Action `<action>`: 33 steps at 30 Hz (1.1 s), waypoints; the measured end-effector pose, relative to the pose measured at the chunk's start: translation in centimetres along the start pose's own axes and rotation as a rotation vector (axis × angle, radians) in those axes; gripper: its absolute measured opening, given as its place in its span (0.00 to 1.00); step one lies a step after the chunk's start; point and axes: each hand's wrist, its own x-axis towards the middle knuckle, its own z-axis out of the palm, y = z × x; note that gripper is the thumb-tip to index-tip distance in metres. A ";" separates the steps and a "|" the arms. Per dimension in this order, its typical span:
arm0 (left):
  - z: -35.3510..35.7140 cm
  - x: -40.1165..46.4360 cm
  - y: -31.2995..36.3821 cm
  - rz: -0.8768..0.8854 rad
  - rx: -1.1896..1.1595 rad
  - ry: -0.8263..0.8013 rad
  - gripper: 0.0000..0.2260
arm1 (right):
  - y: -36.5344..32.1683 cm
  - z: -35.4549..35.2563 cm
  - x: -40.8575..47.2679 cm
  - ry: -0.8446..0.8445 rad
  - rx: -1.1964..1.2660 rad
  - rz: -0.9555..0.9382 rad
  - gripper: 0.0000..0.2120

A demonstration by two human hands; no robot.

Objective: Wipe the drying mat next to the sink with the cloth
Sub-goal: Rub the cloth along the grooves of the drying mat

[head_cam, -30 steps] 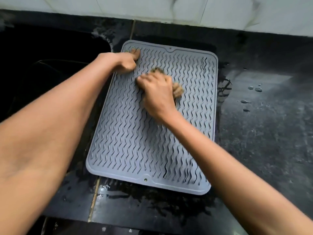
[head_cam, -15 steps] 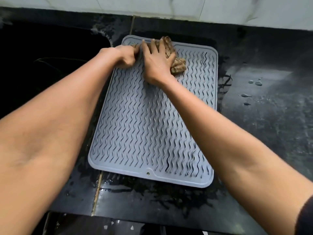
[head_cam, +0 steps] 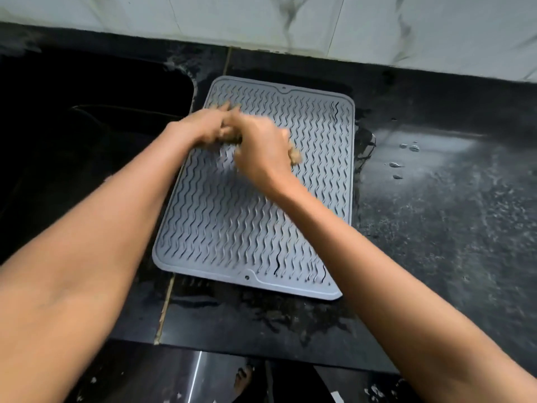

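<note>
While left hand [head_cam: 200, 128] stays, right hand [head_cam: 261, 154] — cloth [head_cam: 295, 157] — pulled nearer.

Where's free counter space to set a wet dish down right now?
Free: black counter right of the drying mat, past the droplets, and the mat's near half. Crowded: the mat's far-left end, where both hands meet on the cloth.

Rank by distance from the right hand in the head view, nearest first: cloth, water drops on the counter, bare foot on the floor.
From the right hand:
1. Cloth: under the hand, on the drying mat.
2. Water drops: on the counter, to the hand's right.
3. Bare foot: on the floor, at the bottom edge of the view.
</note>
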 end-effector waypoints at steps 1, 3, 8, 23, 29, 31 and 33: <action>0.3 -0.8 -0.4 -0.001 -0.016 0.008 0.30 | 0.5 0.1 1.4 -0.013 -0.056 0.021 0.22; 1.6 -2.5 -0.9 0.013 -0.018 0.028 0.28 | 1.0 1.1 2.3 -0.174 -0.147 0.125 0.33; 3.8 -3.8 -1.1 0.034 0.038 0.013 0.25 | 0.6 4.5 -2.8 -0.139 -0.350 0.059 0.24; 2.8 -7.1 -0.7 0.004 0.045 -0.092 0.28 | -3.2 2.4 -6.9 -0.186 -0.371 -0.068 0.16; 4.1 -9.3 -0.7 -0.006 0.084 -0.063 0.35 | -4.1 4.6 -12.5 -0.212 -0.461 -0.082 0.15; 4.0 -9.7 -0.1 0.001 0.109 -0.042 0.38 | -5.3 4.1 -14.7 -0.239 -0.475 -0.160 0.12; 3.8 -9.8 0.3 0.001 0.146 -0.022 0.38 | -6.6 3.1 -16.3 -0.334 -0.470 -0.199 0.10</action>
